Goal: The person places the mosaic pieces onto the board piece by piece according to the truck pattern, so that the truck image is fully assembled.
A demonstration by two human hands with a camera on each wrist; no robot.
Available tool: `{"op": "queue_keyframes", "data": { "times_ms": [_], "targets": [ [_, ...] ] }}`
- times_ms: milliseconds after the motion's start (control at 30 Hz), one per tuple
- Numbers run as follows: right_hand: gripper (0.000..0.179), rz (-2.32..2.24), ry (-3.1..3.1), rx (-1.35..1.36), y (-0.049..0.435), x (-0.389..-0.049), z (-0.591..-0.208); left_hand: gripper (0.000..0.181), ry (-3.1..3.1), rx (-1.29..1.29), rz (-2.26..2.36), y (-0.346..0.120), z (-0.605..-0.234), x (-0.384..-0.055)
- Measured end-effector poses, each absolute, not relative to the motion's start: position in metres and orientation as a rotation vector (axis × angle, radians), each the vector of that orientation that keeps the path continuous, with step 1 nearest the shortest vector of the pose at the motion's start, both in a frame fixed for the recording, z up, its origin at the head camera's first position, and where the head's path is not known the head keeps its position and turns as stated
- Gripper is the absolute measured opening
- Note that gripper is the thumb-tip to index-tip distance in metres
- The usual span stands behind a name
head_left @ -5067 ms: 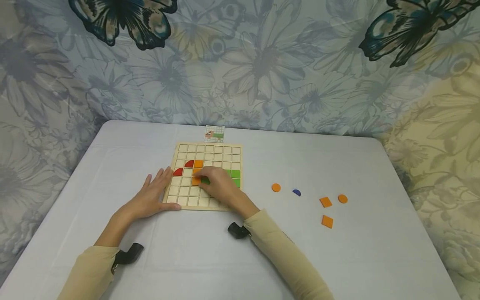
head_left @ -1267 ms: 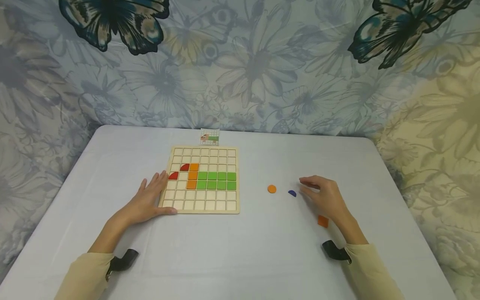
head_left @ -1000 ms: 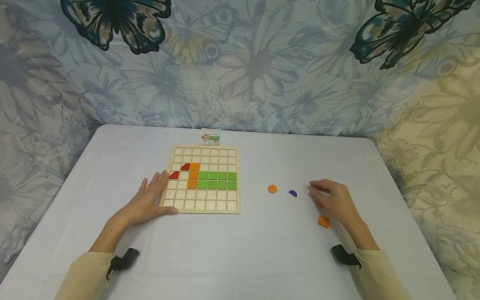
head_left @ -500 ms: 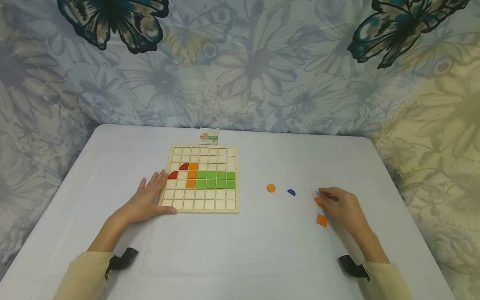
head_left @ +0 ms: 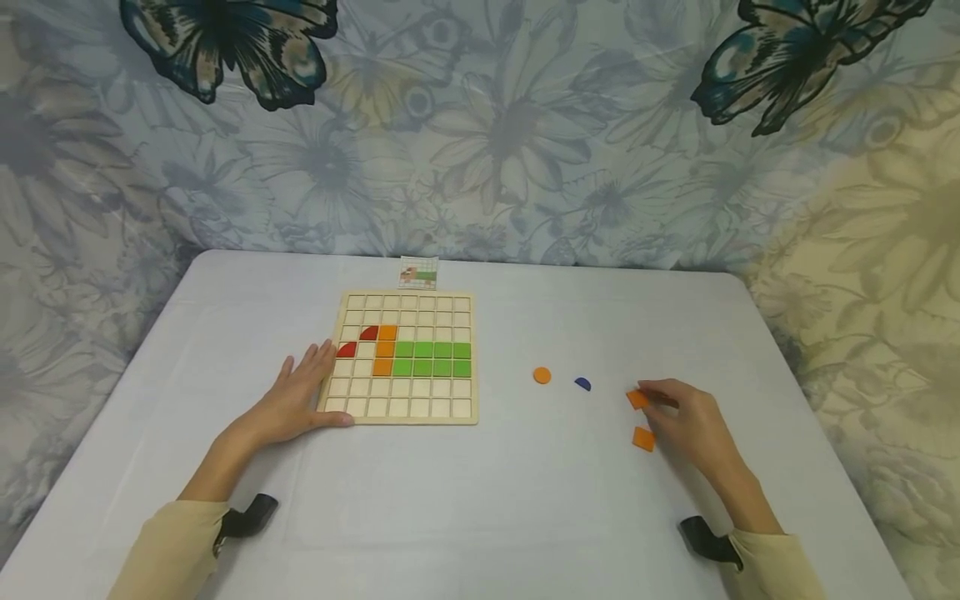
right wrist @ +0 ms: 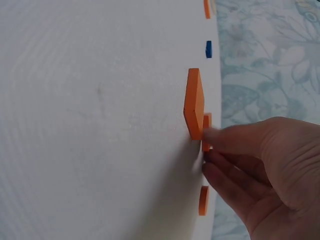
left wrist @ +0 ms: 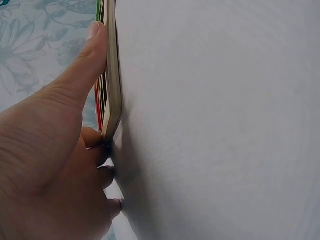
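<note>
My left hand (head_left: pixel 296 396) lies spread against the left edge of a wooden grid board (head_left: pixel 400 408), thumb along its front corner; the left wrist view shows the thumb on its edge. Set in the board are red quarter-circle tiles (head_left: pixel 369 333), an orange column of square tiles (head_left: pixel 386 350) and two rows of green squares (head_left: pixel 432 359). On the right, my right hand (head_left: pixel 690 421) pinches an orange square tile (head_left: pixel 637 399) at the tabletop between thumb and fingers. Nearer me lies another orange square (head_left: pixel 643 439). An orange disc (right wrist: pixel 203 201) shows only in the right wrist view.
Between board and right hand lie an orange disc (head_left: pixel 542 376) and a blue half-circle tile (head_left: pixel 582 384). A small printed pattern card (head_left: pixel 418 272) sits behind the board. The white-covered table (head_left: pixel 465 517) meets a floral backdrop at its far edge.
My right hand has gone from the board to the loose tiles on the right, then back toward me onto the orange square. Green rows now show in full. The left hand has stayed.
</note>
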State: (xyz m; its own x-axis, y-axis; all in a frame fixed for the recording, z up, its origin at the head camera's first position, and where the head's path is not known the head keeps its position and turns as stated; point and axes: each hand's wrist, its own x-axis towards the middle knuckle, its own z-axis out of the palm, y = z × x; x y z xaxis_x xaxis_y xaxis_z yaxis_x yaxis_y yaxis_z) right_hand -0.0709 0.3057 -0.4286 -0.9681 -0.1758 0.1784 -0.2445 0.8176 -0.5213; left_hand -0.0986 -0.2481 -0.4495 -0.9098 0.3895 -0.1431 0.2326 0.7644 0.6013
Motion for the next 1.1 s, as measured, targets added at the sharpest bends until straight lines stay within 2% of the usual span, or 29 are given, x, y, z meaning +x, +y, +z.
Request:
{"op": "queue_keyframes", "data": {
  "times_ms": [633,1100],
  "targets": [
    [0.037,0.81,-2.842,0.299,0.305,-0.08,-0.432,0.119,2.702,0.475,0.841,-0.247,-0.45,-0.101],
    [0.037,0.858,-2.8,0.402,0.295,-0.096,-0.424,0.119,2.706,0.481,0.842,-0.248,-0.451,-0.101]
  ]
}}
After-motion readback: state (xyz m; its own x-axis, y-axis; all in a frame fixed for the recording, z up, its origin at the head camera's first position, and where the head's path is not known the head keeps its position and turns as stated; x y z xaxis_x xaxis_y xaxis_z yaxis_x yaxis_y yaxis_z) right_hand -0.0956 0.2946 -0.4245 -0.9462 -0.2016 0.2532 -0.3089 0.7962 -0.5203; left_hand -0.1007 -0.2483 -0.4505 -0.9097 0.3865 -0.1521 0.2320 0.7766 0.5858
